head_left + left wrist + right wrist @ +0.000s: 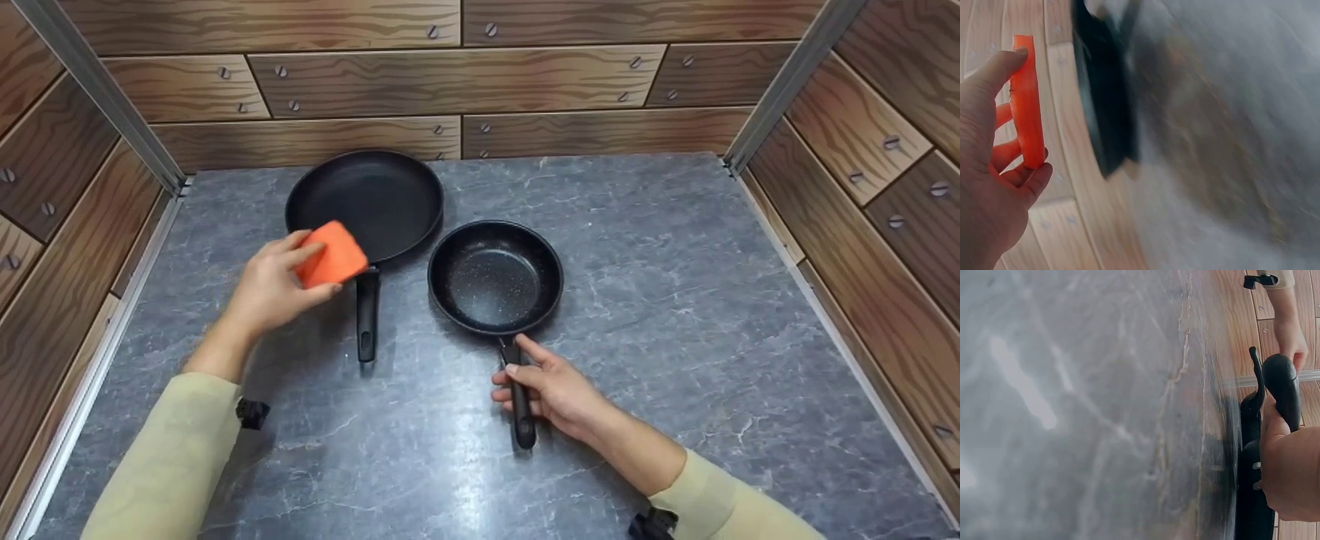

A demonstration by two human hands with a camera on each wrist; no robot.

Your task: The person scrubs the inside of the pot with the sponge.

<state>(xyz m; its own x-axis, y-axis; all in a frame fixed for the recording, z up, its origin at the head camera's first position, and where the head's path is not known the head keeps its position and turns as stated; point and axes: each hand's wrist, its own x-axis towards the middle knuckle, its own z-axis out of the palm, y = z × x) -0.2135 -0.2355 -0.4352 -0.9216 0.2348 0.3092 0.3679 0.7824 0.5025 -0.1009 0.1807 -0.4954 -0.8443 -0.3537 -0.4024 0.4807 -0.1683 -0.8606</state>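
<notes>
An orange sponge (pixel 334 255) is pinched between the thumb and fingers of my left hand (pixel 270 285), over the near left rim of the large frying pan (pixel 367 199). In the left wrist view the sponge (pixel 1027 101) shows edge-on, thumb at one end and fingertips at the other. My right hand (pixel 562 394) grips the black handle (pixel 523 420) of the smaller, speckled frying pan (pixel 495 277), thumb on top and fingers beneath. From the right wrist the handle's end (pixel 1280 377) points at the camera, with the hand (pixel 1292 472) beside it.
Both pans are on a grey marbled tabletop (pixel 675 300), the small one right of and nearer than the large one. The large pan's handle (pixel 367 315) points toward me. Wood-patterned walls (pixel 450 82) enclose the back and both sides, with metal posts at the corners.
</notes>
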